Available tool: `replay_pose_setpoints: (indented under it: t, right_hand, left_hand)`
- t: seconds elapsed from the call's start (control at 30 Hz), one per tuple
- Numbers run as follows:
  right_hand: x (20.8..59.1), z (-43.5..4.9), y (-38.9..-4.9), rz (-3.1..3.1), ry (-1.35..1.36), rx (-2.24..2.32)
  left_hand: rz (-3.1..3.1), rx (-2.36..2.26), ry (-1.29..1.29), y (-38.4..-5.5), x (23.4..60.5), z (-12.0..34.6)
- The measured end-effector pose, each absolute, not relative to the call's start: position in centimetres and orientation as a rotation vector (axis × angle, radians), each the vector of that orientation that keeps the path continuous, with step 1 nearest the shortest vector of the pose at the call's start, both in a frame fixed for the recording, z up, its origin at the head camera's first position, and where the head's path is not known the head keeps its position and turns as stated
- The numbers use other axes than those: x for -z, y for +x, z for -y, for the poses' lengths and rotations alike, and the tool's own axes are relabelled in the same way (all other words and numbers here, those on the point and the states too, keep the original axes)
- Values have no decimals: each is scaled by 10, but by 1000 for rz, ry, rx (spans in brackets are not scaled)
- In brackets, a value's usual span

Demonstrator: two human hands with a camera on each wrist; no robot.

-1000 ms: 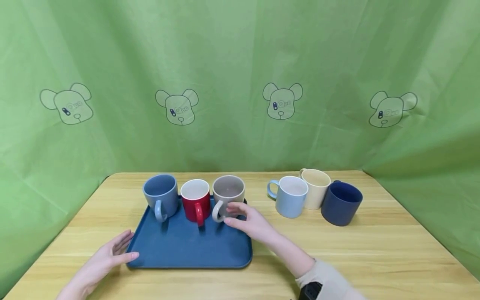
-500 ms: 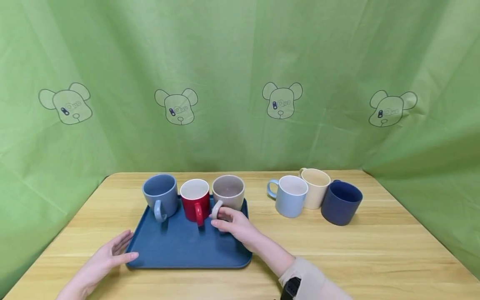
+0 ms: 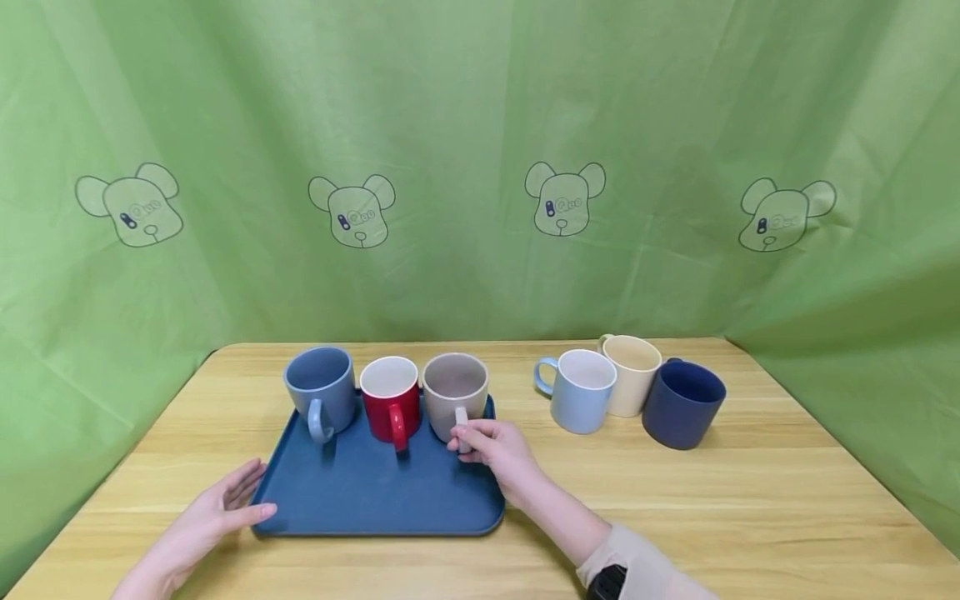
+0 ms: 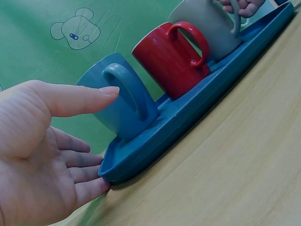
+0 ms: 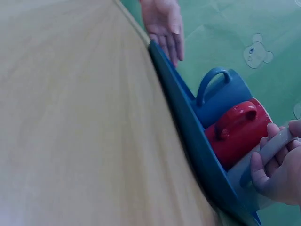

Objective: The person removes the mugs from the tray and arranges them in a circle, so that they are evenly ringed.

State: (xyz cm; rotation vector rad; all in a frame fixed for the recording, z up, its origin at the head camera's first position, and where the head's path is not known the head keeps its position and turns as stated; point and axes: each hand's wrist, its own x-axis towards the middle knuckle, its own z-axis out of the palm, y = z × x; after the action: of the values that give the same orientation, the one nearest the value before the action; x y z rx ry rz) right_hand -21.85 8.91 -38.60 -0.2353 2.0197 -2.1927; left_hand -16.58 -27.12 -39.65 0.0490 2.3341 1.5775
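My right hand (image 3: 498,454) pinches the handle of a grey mug (image 3: 455,392), which stands at the back right of a dark blue tray (image 3: 375,500). The mug's handle faces toward me. At the tray's left edge my left hand (image 3: 213,521) rests with fingers straight and thumb spread; in the left wrist view its fingertips (image 4: 101,186) are right at the tray's corner. On the tray's back left stands a blue mug (image 3: 321,387), with a red mug (image 3: 392,400) that is white inside between it and the grey one. Both handles also point toward me.
Right of the tray, a light blue mug (image 3: 581,396), a cream mug (image 3: 630,379) and a navy mug (image 3: 684,408) stand close together on the wooden table (image 3: 675,517). A green curtain (image 3: 465,275) hangs behind the table.
The grey mug has turned so its handle swung from its left side to face me. My right hand moved left to the handle, then back right with it. The left hand stays put.
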Motion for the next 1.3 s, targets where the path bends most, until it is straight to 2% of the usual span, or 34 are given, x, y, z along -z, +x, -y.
replay_pose_setpoints:
  t: [0.27, 0.67, 1.3]
  right_hand:
    - [373, -114, -213, -1778, -196, 2332]
    - [347, -155, -182, -1762, -440, 2363]
    - [366, -212, -145, -1951, -339, 2436]
  left_hand:
    - [-2324, -1580, 35, -166, 397, 271]
    - [-2325, -1594, 65, -165, 394, 271]
    - [-2323, -1572, 50, -166, 396, 273]
